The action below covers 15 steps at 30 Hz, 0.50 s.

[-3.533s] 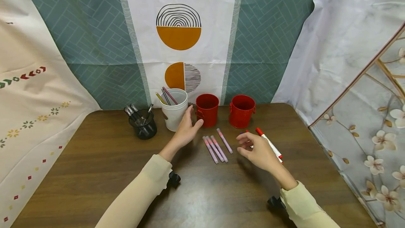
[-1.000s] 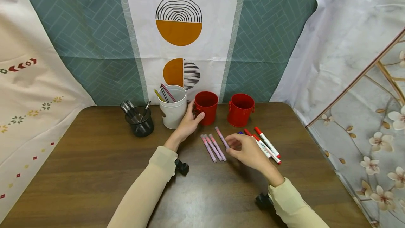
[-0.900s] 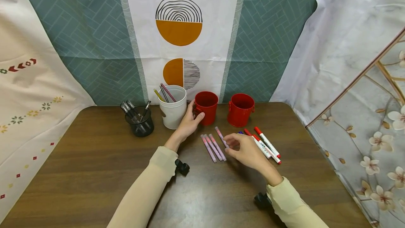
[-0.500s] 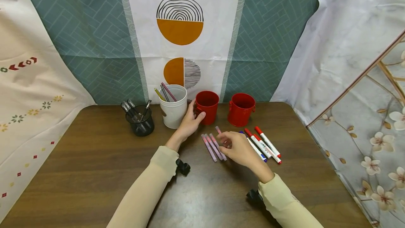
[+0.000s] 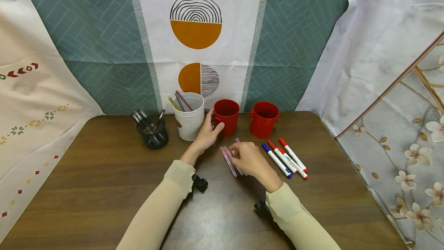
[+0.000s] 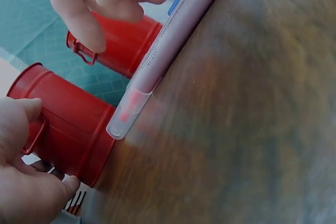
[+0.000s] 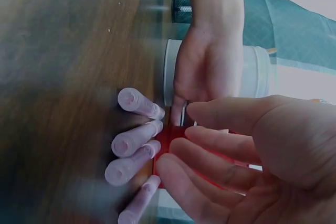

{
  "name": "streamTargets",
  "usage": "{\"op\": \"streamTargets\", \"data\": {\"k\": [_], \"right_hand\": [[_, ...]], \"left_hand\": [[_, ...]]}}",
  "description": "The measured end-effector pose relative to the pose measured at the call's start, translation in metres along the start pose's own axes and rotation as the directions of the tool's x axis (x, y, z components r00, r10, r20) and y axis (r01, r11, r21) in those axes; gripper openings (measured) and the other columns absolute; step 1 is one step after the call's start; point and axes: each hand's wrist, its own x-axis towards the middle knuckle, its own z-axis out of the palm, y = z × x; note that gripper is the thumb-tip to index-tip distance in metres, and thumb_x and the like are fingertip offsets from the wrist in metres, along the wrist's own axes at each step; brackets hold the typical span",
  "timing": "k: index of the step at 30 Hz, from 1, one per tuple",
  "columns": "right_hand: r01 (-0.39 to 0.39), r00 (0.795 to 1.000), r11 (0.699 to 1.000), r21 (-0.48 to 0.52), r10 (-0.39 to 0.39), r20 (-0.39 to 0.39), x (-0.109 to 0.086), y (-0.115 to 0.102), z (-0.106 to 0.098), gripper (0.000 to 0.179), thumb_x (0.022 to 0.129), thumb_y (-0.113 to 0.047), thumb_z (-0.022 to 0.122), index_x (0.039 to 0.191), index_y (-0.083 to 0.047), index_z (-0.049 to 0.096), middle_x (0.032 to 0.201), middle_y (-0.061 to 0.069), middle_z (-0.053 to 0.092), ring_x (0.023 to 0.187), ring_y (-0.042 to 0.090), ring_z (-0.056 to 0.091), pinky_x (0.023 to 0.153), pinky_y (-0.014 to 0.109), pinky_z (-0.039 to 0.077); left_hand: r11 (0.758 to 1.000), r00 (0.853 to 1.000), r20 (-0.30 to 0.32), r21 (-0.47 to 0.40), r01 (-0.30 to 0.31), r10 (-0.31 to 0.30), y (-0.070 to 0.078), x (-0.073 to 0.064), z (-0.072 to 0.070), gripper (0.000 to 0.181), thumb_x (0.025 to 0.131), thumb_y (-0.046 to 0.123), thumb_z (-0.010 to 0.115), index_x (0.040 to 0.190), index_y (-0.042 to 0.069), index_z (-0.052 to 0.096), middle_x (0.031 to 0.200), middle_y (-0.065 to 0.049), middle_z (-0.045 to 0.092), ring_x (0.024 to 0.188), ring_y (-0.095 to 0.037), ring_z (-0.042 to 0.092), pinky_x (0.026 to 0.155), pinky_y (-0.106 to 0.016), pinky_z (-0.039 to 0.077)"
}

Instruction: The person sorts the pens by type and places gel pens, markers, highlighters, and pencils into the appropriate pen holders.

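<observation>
My left hand [image 5: 205, 136] holds the left red bucket [image 5: 229, 123] by its side, thumb in front and fingers partly hidden behind. The left wrist view has the thumb by the bucket's wire handle [image 6: 38, 137]. Over several lilac pens [image 5: 229, 162] with clear caps hovers my right hand [image 5: 250, 159], fingers loosely bent. Nothing shows between those fingers in the right wrist view, where the pens [image 7: 137, 139] lie on the table beside the hand. One lilac pen [image 6: 165, 48] looms large in the left wrist view. The right hand covers parts of the pens from above.
A second red bucket [image 5: 263, 123] stands to the right. In front of it lie a blue-capped marker [image 5: 276, 160] and several red-capped markers [image 5: 292, 153]. Further left are a white bucket [image 5: 190, 126] with colored pencils and a black mesh cup [image 5: 154, 140] of pens.
My right hand has moved left from the markers to above the lilac pens, uncovering the blue-capped marker. My left hand, earlier with its thumb beside the left red bucket, now holds it.
</observation>
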Motion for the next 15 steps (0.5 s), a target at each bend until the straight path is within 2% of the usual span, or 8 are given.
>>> {"op": "streamTargets", "data": {"k": [4,8,11,15], "right_hand": [[-0.017,1.0,0.998,-0.061,0.019,0.02,0.0041,-0.0012,0.0029,0.023,0.091,-0.009,0.082,0.113,-0.001,0.08,0.081,0.005,0.069,0.069,0.015,0.059,0.064,0.032,0.056],[-0.054,0.997,0.996,-0.075,0.058,0.053,0.0049,-0.0015,0.0054,0.022,0.092,-0.01,0.082,0.112,-0.003,0.08,0.071,0.002,0.059,0.061,0.015,0.053,0.056,0.029,0.048],[-0.068,0.996,0.995,-0.076,0.072,0.054,0.004,-0.0014,0.0077,0.015,0.092,-0.009,0.082,0.105,-0.004,0.079,0.067,0.0,0.054,0.057,0.014,0.05,0.051,0.026,0.043],[-0.041,0.998,0.995,-0.087,0.045,0.038,0.0025,-0.0031,0.0099,0.007,0.09,-0.007,0.082,0.093,-0.004,0.076,0.067,-0.001,0.053,0.057,0.014,0.049,0.049,0.025,0.041]], "left_hand": [[1.0,1.0,0.007,0.0,0.004,-0.004,-0.0006,0.0001,-0.0003,0.076,0.111,0.019,0.057,0.171,0.015,0.009,0.172,-0.012,0.024,0.155,-0.028,0.031,0.13,-0.047,0.024],[1.0,1.0,0.01,0.001,0.008,-0.009,-0.001,0.0001,-0.001,0.077,0.111,0.021,0.057,0.171,0.015,0.009,0.173,-0.012,0.023,0.156,-0.028,0.03,0.13,-0.048,0.023],[1.0,1.0,0.014,0.003,0.012,-0.012,-0.0012,0.0003,-0.0012,0.076,0.111,0.021,0.057,0.171,0.016,0.009,0.173,-0.011,0.022,0.157,-0.027,0.028,0.131,-0.047,0.022],[1.0,1.0,0.012,-0.004,0.008,-0.008,-0.0007,0.0004,-0.0012,0.076,0.111,0.019,0.057,0.171,0.015,0.009,0.173,-0.012,0.023,0.157,-0.027,0.028,0.131,-0.047,0.022]]}}
